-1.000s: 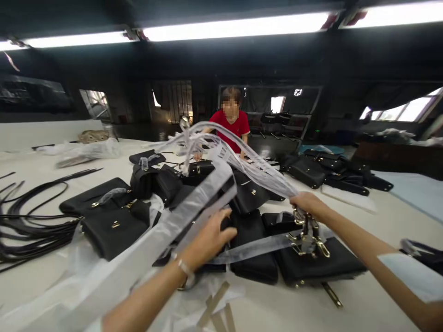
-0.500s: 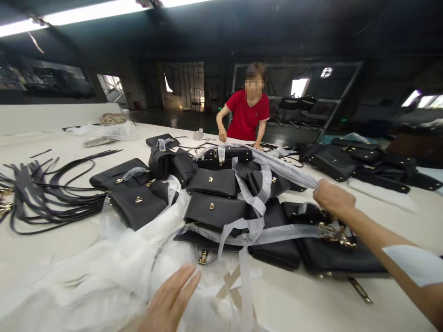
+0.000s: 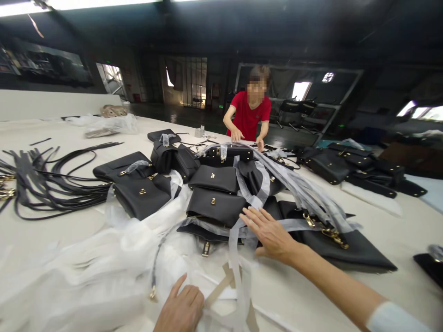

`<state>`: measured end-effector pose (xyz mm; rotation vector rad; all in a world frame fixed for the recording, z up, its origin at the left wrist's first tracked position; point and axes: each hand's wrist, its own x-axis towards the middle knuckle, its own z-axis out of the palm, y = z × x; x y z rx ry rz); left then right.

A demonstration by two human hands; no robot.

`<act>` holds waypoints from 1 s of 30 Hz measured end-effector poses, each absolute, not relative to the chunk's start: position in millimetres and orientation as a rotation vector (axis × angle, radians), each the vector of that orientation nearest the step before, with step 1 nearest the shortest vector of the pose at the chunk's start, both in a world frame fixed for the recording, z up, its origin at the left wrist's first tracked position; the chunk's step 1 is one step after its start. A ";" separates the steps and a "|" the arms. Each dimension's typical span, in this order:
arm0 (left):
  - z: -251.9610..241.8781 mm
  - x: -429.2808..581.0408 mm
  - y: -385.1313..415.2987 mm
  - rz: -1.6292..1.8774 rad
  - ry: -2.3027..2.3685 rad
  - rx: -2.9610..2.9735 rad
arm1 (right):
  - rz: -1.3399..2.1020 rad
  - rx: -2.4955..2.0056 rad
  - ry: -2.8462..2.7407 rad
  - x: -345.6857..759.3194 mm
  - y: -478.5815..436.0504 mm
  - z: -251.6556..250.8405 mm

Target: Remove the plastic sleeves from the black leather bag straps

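My right hand (image 3: 266, 233) reaches over the middle of the pile with its fingers stretched out. Its fingertips lie against a translucent wrapping strip (image 3: 255, 201), in front of a black flap bag (image 3: 216, 208) with a gold clasp. Low in the view, my left hand (image 3: 183, 306) rests on the table beside brown paper strips (image 3: 226, 281), fingers loosely bent and nothing visible in them. A bundle of translucent-wrapped straps (image 3: 304, 189) runs across the bags at the right, beside gold hooks (image 3: 334, 237). White wrapping sheets (image 3: 86, 272) spread to the left.
Across the table (image 3: 374, 235) stands a person in a red shirt (image 3: 251, 113), both hands at the far bags. Black straps (image 3: 65, 180) lie at the left. More black bags (image 3: 346, 161) are stacked at the right, and a plastic bag (image 3: 114, 125) sits at the back left.
My right hand has let go of the wrapped strap bundle, which now lies over the right-hand bags, and has moved left to the strip. My left hand's fingers have bent.
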<state>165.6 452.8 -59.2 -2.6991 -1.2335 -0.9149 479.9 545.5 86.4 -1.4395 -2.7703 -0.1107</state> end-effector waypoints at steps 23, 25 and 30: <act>17.8 211.6 400.1 -1.084 -1.030 -3.022 | 0.157 -1.441 -2.869 424.7 359.6 91.9; 20.7 194.7 394.8 -1.030 -0.976 -2.954 | 0.190 -1.460 -2.777 431.8 350.7 89.6; 23.5 155.1 378.3 -1.006 -0.578 -2.809 | 0.004 -1.771 -2.675 435.9 355.6 63.8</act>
